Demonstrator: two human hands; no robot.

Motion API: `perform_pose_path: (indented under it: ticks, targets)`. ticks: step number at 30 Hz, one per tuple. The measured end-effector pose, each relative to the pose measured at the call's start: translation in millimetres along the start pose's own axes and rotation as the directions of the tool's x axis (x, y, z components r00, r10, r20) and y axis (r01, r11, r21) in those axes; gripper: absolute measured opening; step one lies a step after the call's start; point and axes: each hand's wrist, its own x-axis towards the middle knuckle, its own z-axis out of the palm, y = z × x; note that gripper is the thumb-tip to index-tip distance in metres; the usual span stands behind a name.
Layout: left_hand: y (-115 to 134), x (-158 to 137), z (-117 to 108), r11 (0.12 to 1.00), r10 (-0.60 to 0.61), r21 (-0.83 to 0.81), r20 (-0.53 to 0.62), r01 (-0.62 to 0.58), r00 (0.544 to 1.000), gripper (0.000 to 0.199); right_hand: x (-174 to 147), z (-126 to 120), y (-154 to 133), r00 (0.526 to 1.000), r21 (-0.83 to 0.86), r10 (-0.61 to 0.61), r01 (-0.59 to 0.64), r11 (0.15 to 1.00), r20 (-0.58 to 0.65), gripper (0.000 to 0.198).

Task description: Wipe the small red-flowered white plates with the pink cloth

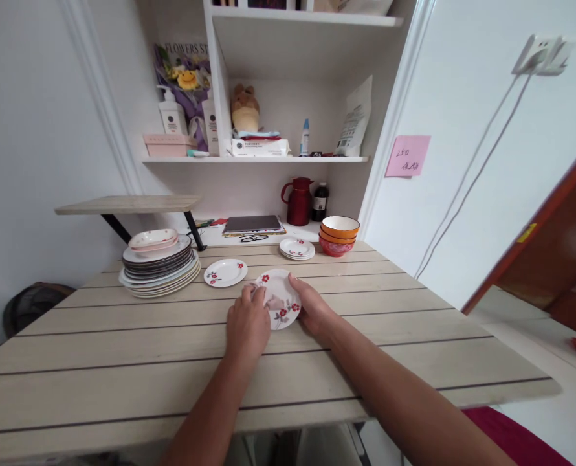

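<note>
A small white plate [288, 294] with red flowers is tilted up above the table in front of me. My right hand [312, 307] grips its right rim, thumb on the upper face and fingers behind. Curled fingers of my left hand [250, 317] rest at the plate's left side; a pale, pinkish patch shows by the fingertips, and I cannot tell whether it is a cloth or a reflection. Just beyond, a matching flowered plate [226, 272] lies flat on the table. Farther back to the right sits a short stack of similar small plates [296, 248].
At the left, a tall stack of plates [159, 272] stands beside a small raised shelf [127, 205]. Nested orange and red bowls [339, 236] are at the back right. Behind are a laptop [252, 224], glasses [254, 239], a red jug [299, 202] and a dark bottle [320, 202].
</note>
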Motion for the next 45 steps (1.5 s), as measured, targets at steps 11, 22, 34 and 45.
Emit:
perform_pose_path:
  ticks: [11,22,34,45]
  targets:
    - [-2.0,2.8,4.0,0.996,0.071,0.049,0.027,-0.072,0.997,0.043,-2.8,0.0,-0.3,0.999,0.019,-0.037,0.037,0.999,0.033,0.035]
    - [-5.9,2.7,6.9,0.993,0.12,0.018,0.024,-0.12,0.993,0.043,-1.3,-0.9,-0.1,1.0,-0.001,-0.012,0.012,1.0,0.009,0.036]
    - [-0.4,1.7,1.8,0.999,0.021,-0.032,0.028,-0.02,0.999,0.047,-0.9,-0.6,-0.3,1.0,0.032,-0.025,0.024,0.999,0.015,0.034]
    - [-5.9,3.3,9.2,0.994,0.109,-0.002,0.027,-0.109,0.994,0.05,1.4,-2.4,0.9,0.999,0.039,-0.024,0.023,0.999,0.033,0.034]
